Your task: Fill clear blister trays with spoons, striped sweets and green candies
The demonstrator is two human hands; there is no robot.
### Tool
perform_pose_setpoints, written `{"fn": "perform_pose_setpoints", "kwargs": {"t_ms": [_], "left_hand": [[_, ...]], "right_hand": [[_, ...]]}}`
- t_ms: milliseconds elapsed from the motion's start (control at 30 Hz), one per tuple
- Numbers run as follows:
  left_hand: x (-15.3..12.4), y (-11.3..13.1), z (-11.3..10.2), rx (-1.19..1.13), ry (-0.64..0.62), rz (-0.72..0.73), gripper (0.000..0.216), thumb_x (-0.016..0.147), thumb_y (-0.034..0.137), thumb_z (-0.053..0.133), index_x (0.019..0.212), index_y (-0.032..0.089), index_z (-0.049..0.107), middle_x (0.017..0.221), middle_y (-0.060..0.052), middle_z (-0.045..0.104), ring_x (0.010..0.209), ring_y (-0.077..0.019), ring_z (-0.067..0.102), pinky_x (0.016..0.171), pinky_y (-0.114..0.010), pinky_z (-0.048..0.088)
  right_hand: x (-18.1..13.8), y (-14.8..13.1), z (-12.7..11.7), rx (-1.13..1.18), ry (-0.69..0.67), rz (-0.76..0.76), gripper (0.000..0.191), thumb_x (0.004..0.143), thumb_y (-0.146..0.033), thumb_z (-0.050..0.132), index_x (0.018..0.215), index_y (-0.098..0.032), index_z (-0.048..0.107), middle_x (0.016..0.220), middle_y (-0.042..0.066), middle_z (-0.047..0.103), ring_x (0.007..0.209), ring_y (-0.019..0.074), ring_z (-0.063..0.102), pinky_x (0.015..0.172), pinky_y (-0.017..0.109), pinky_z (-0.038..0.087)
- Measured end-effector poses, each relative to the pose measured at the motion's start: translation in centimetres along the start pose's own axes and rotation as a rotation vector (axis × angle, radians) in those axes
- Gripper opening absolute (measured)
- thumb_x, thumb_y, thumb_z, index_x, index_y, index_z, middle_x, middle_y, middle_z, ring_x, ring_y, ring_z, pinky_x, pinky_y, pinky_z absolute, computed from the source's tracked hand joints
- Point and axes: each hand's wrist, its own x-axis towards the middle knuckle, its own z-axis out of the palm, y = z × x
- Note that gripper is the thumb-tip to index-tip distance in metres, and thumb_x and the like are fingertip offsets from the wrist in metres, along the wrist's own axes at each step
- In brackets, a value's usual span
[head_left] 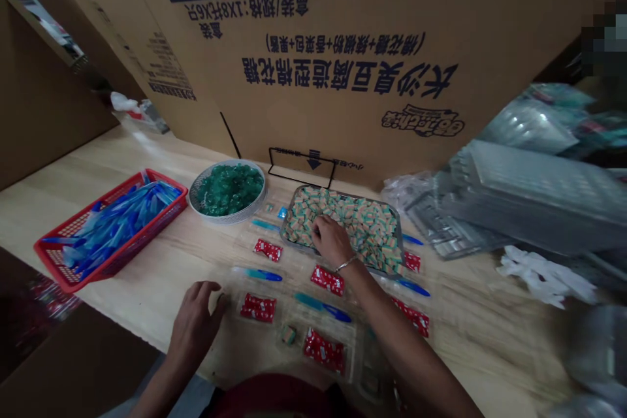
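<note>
My right hand (333,241) reaches down into a metal tray (287,235) heaped with small tan-and-green striped pieces (375,225). Its fingers are bunched at the surface of the pile, and what is between the fingertips is hidden. Lower left, my left hand (196,313) hovers or rests by the edge of the clear plastic trays, fingers loosely curved with a gap to the thumb, nothing seen in it. Beside it lies a red printed packet (258,307) in a clear tray. Other compartments hold a blue pen-shaped item (322,307), another red packet (324,350) and a striped piece (289,334).
A red basket (110,277) of blue pen-shaped items stands left. Near it is a white round basket (230,219) of green pieces (230,189). A large cardboard box (318,98) walls off the back. Stacked clear trays (533,189) and crumpled white plastic (546,274) lie right.
</note>
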Motion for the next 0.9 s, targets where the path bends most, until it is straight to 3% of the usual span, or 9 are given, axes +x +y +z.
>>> {"fn": "perform_pose_setpoints", "kwargs": {"t_ms": [100, 267, 367, 433, 600, 767, 900], "left_hand": [[2.0, 2.3, 0.8, -0.094, -0.026, 0.067, 0.017, 0.082, 0.032, 0.051, 0.089, 0.02, 0.061, 0.087, -0.007, 0.063, 0.084, -0.023, 0.06, 0.075, -0.035, 0.049], [7.7, 9.8, 4.3, -0.226, -0.194, 0.322, 0.018, 0.086, 0.02, 0.047, 0.087, 0.019, 0.065, 0.088, -0.008, 0.064, 0.087, -0.0215, 0.057, 0.079, -0.034, 0.046], [10.5, 13.4, 6.6, -0.207, -0.258, 0.293, 0.016, 0.081, 0.013, 0.051, 0.072, 0.018, 0.065, 0.082, -0.009, 0.062, 0.087, -0.0243, 0.056, 0.081, -0.038, 0.043], [11.5, 14.6, 7.6, -0.229, -0.264, 0.248, 0.018, 0.076, 0.008, 0.052, 0.065, 0.017, 0.061, 0.08, -0.01, 0.061, 0.088, -0.0263, 0.056, 0.082, -0.04, 0.043], [11.8, 14.4, 8.3, -0.388, -0.278, 0.214, 0.017, 0.072, 0.006, 0.051, 0.062, 0.018, 0.057, 0.075, -0.006, 0.06, 0.082, -0.0219, 0.056, 0.079, -0.035, 0.043], [11.6, 13.0, 8.7, -0.595, -0.311, 0.072, 0.007, 0.073, 0.014, 0.054, 0.07, 0.016, 0.059, 0.062, 0.001, 0.058, 0.059, -0.013, 0.054, 0.056, -0.023, 0.041], [11.9, 12.4, 8.7, -0.724, -0.325, -0.025, 0.004, 0.067, 0.016, 0.058, 0.064, 0.014, 0.06, 0.055, 0.002, 0.058, 0.052, -0.0113, 0.052, 0.05, -0.02, 0.038]], "right_hand": [[-0.1, 0.5, 0.1, 0.055, 0.028, -0.025, 0.015, 0.078, -0.01, 0.052, 0.085, -0.02, 0.06, 0.089, 0.005, 0.062, 0.083, 0.0182, 0.058, 0.074, 0.027, 0.042], [-1.8, 3.1, -1.2, 0.132, 0.138, 0.032, 0.02, 0.081, -0.014, 0.047, 0.093, -0.02, 0.061, 0.091, 0.007, 0.061, 0.083, 0.0202, 0.058, 0.076, 0.031, 0.044], [-4.1, 5.3, -2.6, 0.165, 0.175, 0.075, 0.016, 0.081, -0.018, 0.046, 0.085, -0.019, 0.061, 0.085, 0.006, 0.061, 0.08, 0.0205, 0.058, 0.074, 0.032, 0.045], [-5.6, 6.5, -3.3, 0.183, 0.183, 0.106, 0.015, 0.081, -0.02, 0.046, 0.083, -0.019, 0.061, 0.083, 0.006, 0.062, 0.078, 0.0202, 0.06, 0.072, 0.032, 0.046], [-6.6, 6.9, -3.9, 0.239, 0.15, 0.136, 0.02, 0.083, -0.02, 0.045, 0.09, -0.018, 0.063, 0.088, 0.006, 0.066, 0.08, 0.0194, 0.062, 0.072, 0.031, 0.048], [-4.2, 3.9, -2.4, 0.296, 0.012, 0.099, 0.025, 0.087, -0.019, 0.046, 0.107, -0.016, 0.061, 0.087, 0.004, 0.068, 0.075, 0.0158, 0.064, 0.067, 0.026, 0.05], [-2.2, 1.2, -1.5, 0.234, -0.095, 0.045, 0.023, 0.083, -0.01, 0.05, 0.1, -0.017, 0.064, 0.096, 0.007, 0.065, 0.087, 0.0174, 0.062, 0.08, 0.027, 0.047]]}}
